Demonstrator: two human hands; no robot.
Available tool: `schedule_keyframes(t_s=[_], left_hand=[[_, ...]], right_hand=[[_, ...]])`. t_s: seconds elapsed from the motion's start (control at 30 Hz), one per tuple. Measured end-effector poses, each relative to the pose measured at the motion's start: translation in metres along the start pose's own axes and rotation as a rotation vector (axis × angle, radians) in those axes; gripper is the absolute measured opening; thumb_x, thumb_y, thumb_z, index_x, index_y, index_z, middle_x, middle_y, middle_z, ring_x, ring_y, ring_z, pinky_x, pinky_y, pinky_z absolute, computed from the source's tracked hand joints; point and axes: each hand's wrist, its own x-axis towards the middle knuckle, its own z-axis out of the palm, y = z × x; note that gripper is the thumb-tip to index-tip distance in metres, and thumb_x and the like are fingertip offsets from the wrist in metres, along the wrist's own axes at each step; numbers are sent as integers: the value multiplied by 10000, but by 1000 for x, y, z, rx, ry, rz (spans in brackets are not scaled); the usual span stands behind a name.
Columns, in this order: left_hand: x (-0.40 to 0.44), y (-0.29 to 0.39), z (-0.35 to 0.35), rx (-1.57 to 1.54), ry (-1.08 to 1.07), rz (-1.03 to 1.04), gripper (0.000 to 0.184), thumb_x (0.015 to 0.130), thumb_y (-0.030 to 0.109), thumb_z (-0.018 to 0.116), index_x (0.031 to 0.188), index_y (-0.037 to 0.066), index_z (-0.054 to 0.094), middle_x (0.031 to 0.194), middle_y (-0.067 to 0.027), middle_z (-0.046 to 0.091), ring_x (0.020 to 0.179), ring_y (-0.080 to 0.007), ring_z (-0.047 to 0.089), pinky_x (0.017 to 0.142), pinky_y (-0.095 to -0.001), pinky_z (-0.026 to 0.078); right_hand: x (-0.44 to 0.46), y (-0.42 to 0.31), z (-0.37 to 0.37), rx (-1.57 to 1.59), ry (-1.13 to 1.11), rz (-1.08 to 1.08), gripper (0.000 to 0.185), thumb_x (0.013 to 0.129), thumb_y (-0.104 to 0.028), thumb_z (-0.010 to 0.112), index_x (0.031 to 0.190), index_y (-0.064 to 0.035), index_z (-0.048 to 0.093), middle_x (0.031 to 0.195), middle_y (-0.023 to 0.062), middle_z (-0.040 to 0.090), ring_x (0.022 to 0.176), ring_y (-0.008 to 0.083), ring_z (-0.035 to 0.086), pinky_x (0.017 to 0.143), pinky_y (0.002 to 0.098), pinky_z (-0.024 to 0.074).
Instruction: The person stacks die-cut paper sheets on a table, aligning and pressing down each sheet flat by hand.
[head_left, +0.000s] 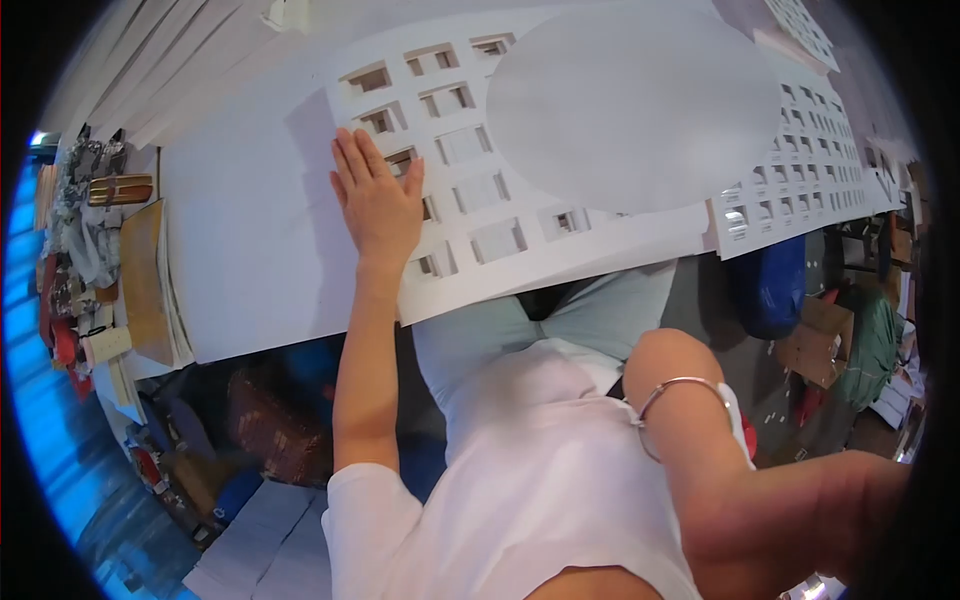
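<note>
My left hand [380,200] lies flat on a white board with rows of rectangular cut-outs [440,125]. Its fingers are stretched out, the thumb spread apart, and the fingertips rest by the board's left edge. Some cut-outs hold small inner pieces or ledges; their kind is too small to tell. A smooth, pale grey oval patch [630,110] hides much of the board's right part. My bent right arm, with a silver bangle [685,382] on it, runs off to the lower right, close to the camera. My right hand does not show.
The boards lie on a wide white table surface [245,220]. A second board with smaller openings [800,165] lies at the right. On the floor at right are a blue bag [770,290], a cardboard box [818,345] and a green bag [868,345]. Cluttered goods line the left side.
</note>
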Motion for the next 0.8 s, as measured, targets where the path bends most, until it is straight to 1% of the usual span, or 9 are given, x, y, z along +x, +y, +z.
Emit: schedule_keyframes(t_s=[0.13, 0.3, 0.43, 0.6, 0.73, 0.8], left_hand=[[1, 1, 0, 36, -12, -16, 811, 985, 481, 483, 1512, -72, 208, 1597, -246, 166, 1494, -361, 152, 1193, -508, 183], [3, 3, 3, -9, 16, -11, 807, 982, 476, 494, 1509, -72, 221, 1595, -245, 177, 1491, -367, 160, 1188, -511, 197], [5, -5, -1, 9, 39, 32, 804, 979, 475, 503, 1506, -69, 232, 1591, -240, 196, 1485, -366, 180, 1184, -510, 210], [4, 5, 5, -12, 47, -13, 789, 983, 461, 504, 1506, -65, 234, 1590, -241, 193, 1484, -366, 183, 1180, -517, 215], [-12, -1, -2, 3, -8, -8, 778, 986, 443, 510, 1508, -62, 231, 1587, -250, 196, 1481, -375, 185, 1182, -511, 207], [2, 2, -2, -14, 24, 1, 774, 987, 431, 519, 1511, -59, 228, 1583, -258, 201, 1478, -383, 187, 1185, -501, 199]], right_hand=[[3, -8, 7, 65, -1, -52, 250, 837, -289, 647, 837, -40, 620, 810, 86, 576, 772, 206, 538, 814, 423, 468], [13, -17, 8, 110, 5, -72, 244, 845, -286, 649, 827, -44, 620, 803, 76, 584, 752, 196, 548, 820, 407, 472], [23, -18, 15, 95, 49, -101, 240, 853, -283, 651, 819, -48, 621, 797, 68, 591, 736, 187, 556, 825, 394, 476], [28, -19, 23, 143, 32, -139, 237, 861, -280, 653, 809, -52, 621, 789, 57, 599, 716, 177, 566, 830, 378, 480], [41, -15, 30, 162, 118, -146, 235, 869, -278, 655, 802, -55, 622, 784, 49, 606, 700, 168, 574, 835, 365, 484], [50, -15, 35, 209, 199, -174, 235, 872, -276, 656, 798, -57, 622, 781, 45, 610, 692, 164, 578, 837, 359, 486]])
